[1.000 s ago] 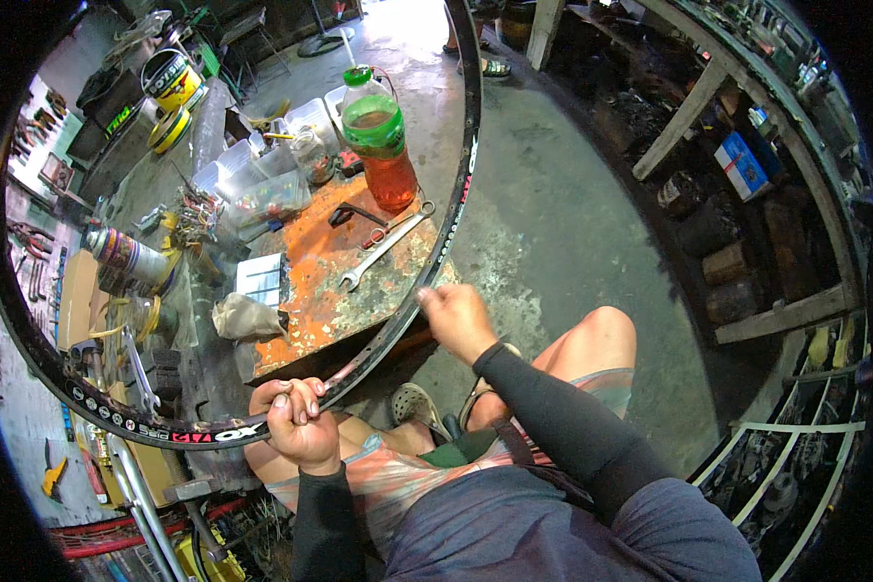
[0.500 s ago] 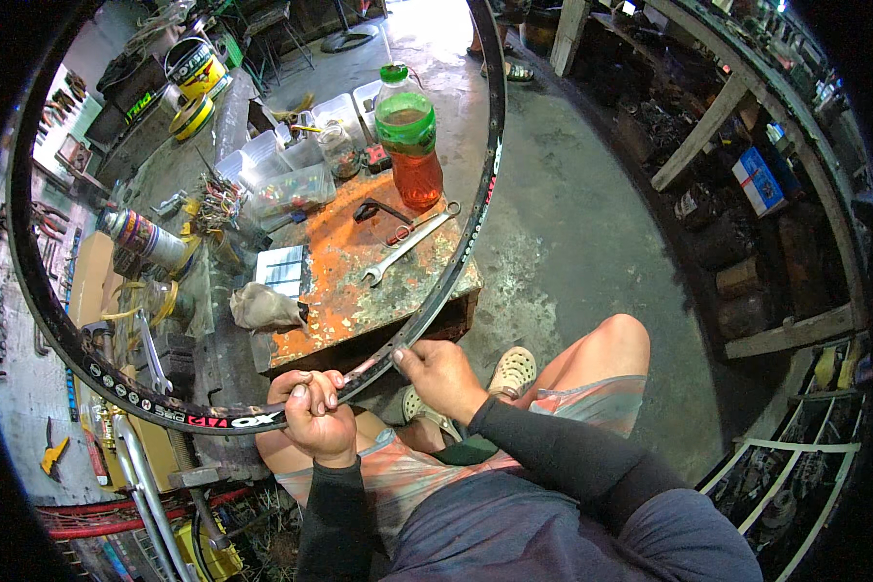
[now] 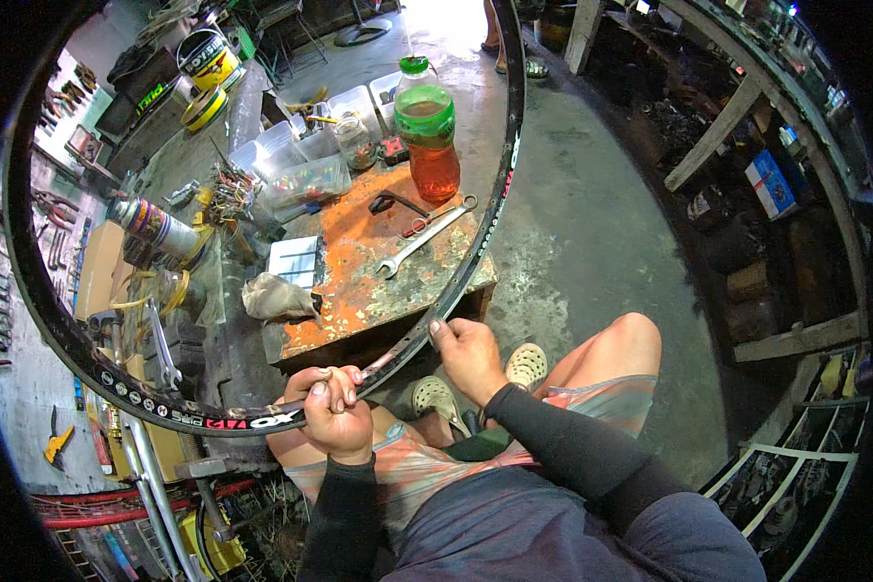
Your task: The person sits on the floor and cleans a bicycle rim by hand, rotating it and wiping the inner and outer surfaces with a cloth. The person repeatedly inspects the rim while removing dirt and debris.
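Note:
A large black bicycle rim (image 3: pixel 165 415) with white and red markings stands up in front of me, without spokes. My left hand (image 3: pixel 338 412) is closed round its lower edge, fingers curled over the rim. My right hand (image 3: pixel 468 357) is further right along the same rim, thumb pressed against it and the other fingers tucked out of sight. Through the hoop I see a low orange, paint-worn table (image 3: pixel 349 242). On it lie a combination wrench (image 3: pixel 427 238) and a small black tool (image 3: pixel 398 202), beside a bottle of red liquid (image 3: pixel 435 175) with a green band.
Clear plastic boxes (image 3: pixel 306 184), a glass jar (image 3: pixel 354 145) and a cloth bundle (image 3: pixel 279 296) are on or beside the table. A spray can (image 3: pixel 160 228) stands left, near hanging pliers (image 3: pixel 56 207). Wooden shelving (image 3: pixel 713 131) lines the right. Someone's feet (image 3: pixel 500 53) show at the back.
My right hand has shifted up and to the right along the rim, away from my left hand. The left hand keeps its hold. The whole view has swung slightly.

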The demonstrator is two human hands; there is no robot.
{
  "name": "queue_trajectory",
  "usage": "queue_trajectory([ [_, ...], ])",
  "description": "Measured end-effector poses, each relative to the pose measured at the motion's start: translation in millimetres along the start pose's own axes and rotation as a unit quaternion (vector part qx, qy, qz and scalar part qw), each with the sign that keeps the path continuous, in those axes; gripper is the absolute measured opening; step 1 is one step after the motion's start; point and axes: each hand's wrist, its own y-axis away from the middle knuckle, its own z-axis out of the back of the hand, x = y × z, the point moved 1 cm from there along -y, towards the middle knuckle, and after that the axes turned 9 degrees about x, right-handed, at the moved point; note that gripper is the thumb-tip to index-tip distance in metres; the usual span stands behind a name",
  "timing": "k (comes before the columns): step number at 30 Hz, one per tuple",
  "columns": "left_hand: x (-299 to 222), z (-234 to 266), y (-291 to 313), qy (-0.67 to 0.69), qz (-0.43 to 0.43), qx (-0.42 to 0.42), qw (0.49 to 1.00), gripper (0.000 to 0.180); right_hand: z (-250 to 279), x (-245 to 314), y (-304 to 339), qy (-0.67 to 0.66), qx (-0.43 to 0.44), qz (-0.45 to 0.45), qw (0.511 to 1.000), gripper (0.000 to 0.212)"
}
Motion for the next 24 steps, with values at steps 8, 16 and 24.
queue_trajectory([
  [8,-3,-4,1,0.003,0.005,0.011,1.0,0.015,-23,7,16,0.011,0.055,0.017,0.998,0.038],
  [16,-1,1,1,0.004,0.011,-0.018,1.0,0.017,-38,5,27,-0.062,0.062,0.047,0.995,0.038],
  [24,-2,-4,1,-0.005,0.011,-0.005,1.0,0.016,-37,-3,25,-0.033,0.055,0.064,0.996,0.039],
])
